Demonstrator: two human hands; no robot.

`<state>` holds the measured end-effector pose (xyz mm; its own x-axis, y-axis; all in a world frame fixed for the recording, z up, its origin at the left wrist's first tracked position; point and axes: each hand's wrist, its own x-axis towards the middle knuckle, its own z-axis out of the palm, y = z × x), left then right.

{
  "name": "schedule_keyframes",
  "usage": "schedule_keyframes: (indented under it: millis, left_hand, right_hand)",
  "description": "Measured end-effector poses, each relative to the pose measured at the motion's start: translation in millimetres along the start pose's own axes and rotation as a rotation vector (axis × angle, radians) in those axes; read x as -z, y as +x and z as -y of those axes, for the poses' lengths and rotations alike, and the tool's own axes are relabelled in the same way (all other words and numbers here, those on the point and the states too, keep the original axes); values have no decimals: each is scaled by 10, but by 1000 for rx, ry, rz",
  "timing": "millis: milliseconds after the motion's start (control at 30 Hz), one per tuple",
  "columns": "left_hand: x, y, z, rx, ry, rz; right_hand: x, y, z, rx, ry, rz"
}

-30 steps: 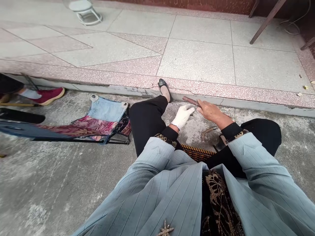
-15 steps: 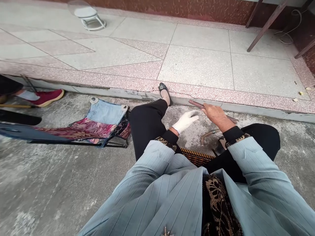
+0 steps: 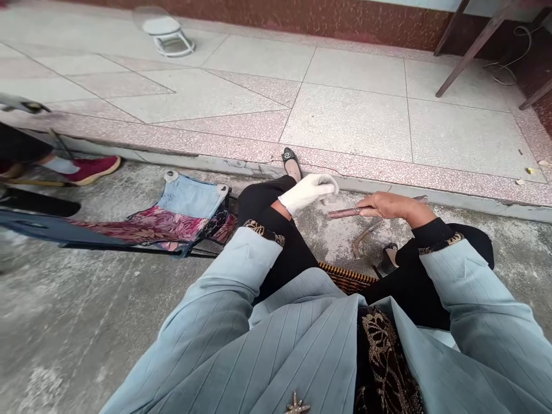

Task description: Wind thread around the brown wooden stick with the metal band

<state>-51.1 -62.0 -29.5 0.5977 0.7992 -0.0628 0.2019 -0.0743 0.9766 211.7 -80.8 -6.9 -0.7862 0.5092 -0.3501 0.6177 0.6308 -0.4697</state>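
My right hand [image 3: 383, 206], bare, is closed round a reddish-brown stick [image 3: 344, 213] that lies nearly level. Its left end points at my left hand, and another stretch shows past my wrist; whether it is a tool handle I cannot tell. My left hand [image 3: 309, 192] wears a white knitted glove and hovers just up and left of the stick's end, apart from it. Its fingers are loosely curved, with nothing visible in them. Below my right hand, a bent brownish rod [image 3: 360, 242] rests near the concrete between my feet.
A low folding chair [image 3: 190, 198] with denim and floral cloth stands at left. Beyond it are another person's red shoe [image 3: 97, 169] and a grey-sleeved arm. A raised tiled step [image 3: 353, 121] runs ahead, with a small white stool [image 3: 172, 40] on it. Wooden legs [image 3: 470, 52] stand far right.
My hands have moved apart: the gloved left one to the left and up, its fingers curling more. My right hand has moved rightward and down with the stick, now turned more level.
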Motion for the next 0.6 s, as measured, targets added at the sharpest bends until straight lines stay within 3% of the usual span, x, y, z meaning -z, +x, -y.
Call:
schedule_keyframes:
  millis: [100, 233, 367, 467, 600]
  left_hand:
    - [78, 101, 46, 12, -76, -39]
    - [-21, 178, 105, 0, -130, -53]
    - [-131, 204, 151, -49, -254, 2]
    - [-126, 277, 173, -157, -274, -132]
    - [-37, 421, 138, -228, -41, -272]
  right_hand:
    - [99, -46, 125, 84, 127, -131]
    - [156, -49, 170, 29, 254, -337]
    - [161, -10, 145, -74, 467, -403]
    - [196, 9, 158, -156, 691, -454]
    - [327, 25, 245, -212, 873, -493]
